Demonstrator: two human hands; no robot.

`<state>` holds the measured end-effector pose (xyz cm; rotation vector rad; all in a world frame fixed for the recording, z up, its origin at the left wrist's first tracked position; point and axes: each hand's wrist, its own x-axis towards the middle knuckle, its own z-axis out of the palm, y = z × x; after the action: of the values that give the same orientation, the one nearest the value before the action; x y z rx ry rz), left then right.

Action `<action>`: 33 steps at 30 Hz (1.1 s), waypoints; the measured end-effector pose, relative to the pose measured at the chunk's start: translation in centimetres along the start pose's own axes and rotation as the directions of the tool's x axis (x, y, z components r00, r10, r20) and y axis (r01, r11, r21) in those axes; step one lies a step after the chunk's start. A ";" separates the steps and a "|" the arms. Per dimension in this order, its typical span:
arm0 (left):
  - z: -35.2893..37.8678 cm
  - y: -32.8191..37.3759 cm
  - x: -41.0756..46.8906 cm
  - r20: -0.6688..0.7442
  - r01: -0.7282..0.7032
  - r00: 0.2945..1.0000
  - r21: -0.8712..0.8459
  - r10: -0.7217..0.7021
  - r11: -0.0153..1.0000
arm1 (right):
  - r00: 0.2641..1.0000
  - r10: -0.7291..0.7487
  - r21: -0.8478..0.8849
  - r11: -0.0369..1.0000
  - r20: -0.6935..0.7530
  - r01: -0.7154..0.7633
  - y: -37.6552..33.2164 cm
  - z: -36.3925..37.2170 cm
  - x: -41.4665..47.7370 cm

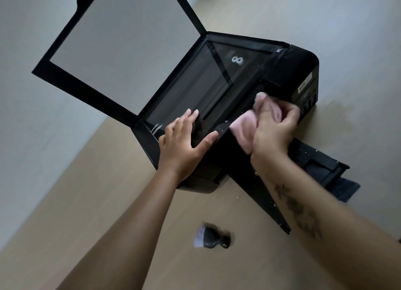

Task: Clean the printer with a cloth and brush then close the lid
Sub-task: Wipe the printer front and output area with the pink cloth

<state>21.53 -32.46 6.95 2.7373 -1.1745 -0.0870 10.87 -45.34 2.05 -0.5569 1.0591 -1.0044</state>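
A black printer (pixel 290 72) stands on a beige table, its scanner lid (pixel 121 49) raised with the white inner pad facing me. The scanner glass (pixel 195 90) lies bare. My left hand (pixel 184 140) rests flat with straight fingers on the printer's front left edge, the thumb near the control panel. My right hand (pixel 275 129) grips a bunched pink cloth (pixel 245 131) against the printer's front edge, right of the control panel. A small black brush with pale bristles (pixel 211 237) lies on the table in front of the printer, between my forearms.
The printer's black output tray (pixel 325 170) sticks out toward me on the right, partly under my right forearm. The beige table (pixel 108 203) stretches around the printer. A pale wall (pixel 32 94) runs along the table's left edge.
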 end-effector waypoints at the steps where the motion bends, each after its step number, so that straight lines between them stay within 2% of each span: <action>1: 0.0 0.0 0.0 -0.002 -0.002 1.000 0.004 0.002 1.000 | 0.999 0.037 0.059 0.998 -0.040 -0.035 -0.5 0.4 0.8; 3: 0.0 -0.1 0.1 -0.005 -0.003 1.000 0.011 0.003 1.000 | 0.997 0.064 0.135 0.989 -0.046 -0.057 -0.5 0.8 0.7; 7: 0.0 -0.1 0.1 -0.004 0.001 1.000 0.014 -0.001 1.000 | 0.998 0.063 0.039 0.997 0.017 -0.064 2.5 0.3 -3.5; 9: 0.1 -0.2 0.2 -0.006 0.008 1.000 0.005 -0.008 1.000 | 0.992 0.079 0.002 0.997 0.100 -0.080 4.4 -0.5 -6.5; 14: 0.0 -0.2 0.2 -0.006 0.009 1.000 0.002 -0.009 1.000 | 0.914 0.287 -0.158 0.955 0.288 -0.250 7.0 -2.9 -12.3; 17: 0.0 -0.2 0.1 -0.004 0.011 1.000 -0.002 -0.011 1.000 | 0.891 0.287 -0.156 0.957 0.353 -0.246 5.9 -3.5 -11.0; 19: 0.1 -0.1 0.1 -0.009 0.014 1.000 -0.009 -0.014 1.000 | 0.933 0.210 -0.109 0.976 0.292 -0.186 4.5 -2.8 -8.3; 21: 0.0 0.0 0.2 -0.012 0.014 1.000 -0.008 -0.014 1.000 | 0.976 0.164 -0.096 0.984 0.144 -0.151 3.2 -1.8 -5.1; 23: 0.0 0.0 0.1 -0.012 0.009 1.000 -0.006 -0.010 1.000 | 0.990 0.131 -0.100 0.987 0.043 -0.126 2.3 -0.9 -2.6; 25: 0.0 -0.1 0.1 -0.017 0.006 1.000 -0.001 -0.006 1.000 | 0.993 0.119 -0.080 0.990 0.008 -0.118 2.0 -0.6 -1.5; 29: 0.1 -0.1 0.1 -0.026 0.012 1.000 0.005 -0.012 1.000 | 0.985 0.170 -0.126 0.978 0.014 -0.167 2.8 -0.7 -3.9; 33: 0.1 -0.2 0.1 -0.021 0.021 1.000 0.002 -0.021 1.000 | 0.935 0.303 -0.160 0.948 0.183 -0.276 5.1 -2.2 -8.9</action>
<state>21.72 -32.43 6.78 2.7456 -1.1415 -0.0594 9.69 -34.95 1.12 -0.5789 0.9923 -0.6058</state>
